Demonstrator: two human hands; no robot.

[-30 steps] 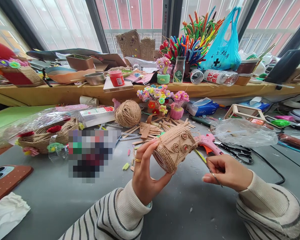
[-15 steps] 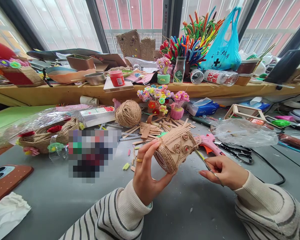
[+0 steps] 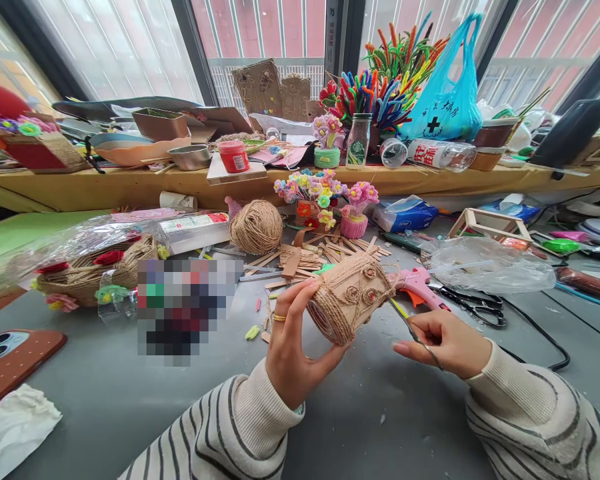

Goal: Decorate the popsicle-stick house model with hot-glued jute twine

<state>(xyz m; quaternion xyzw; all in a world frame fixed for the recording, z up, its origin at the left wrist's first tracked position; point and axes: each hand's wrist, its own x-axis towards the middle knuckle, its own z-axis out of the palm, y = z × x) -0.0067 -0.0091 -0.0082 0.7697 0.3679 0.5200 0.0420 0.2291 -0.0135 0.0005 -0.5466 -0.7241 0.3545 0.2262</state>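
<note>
My left hand (image 3: pixel 293 347), with a ring on one finger, grips a jar wrapped in jute twine (image 3: pixel 349 295) with small twine spirals and red beads on its side. It holds the jar tilted on its side just above the grey table (image 3: pixel 130 413). My right hand (image 3: pixel 447 341) is closed in a pinch on thin metal tweezers (image 3: pixel 414 331), whose tip points up-left at the jar's far end. Both arms wear striped sleeves.
A pink glue gun (image 3: pixel 417 285) and scissors (image 3: pixel 473 305) lie right behind the jar. Further back are a ball of twine (image 3: pixel 255 227), wooden sticks (image 3: pixel 300 257), pipe-cleaner flowers (image 3: pixel 325 193) and a plastic bag (image 3: pixel 485 267). A phone (image 3: pixel 10 357) and a twine basket (image 3: pixel 93 270) lie to the left.
My right hand has shifted left and slightly up, bringing the tweezers' tip to the jar's far end. My left hand and the jar have hardly moved.
</note>
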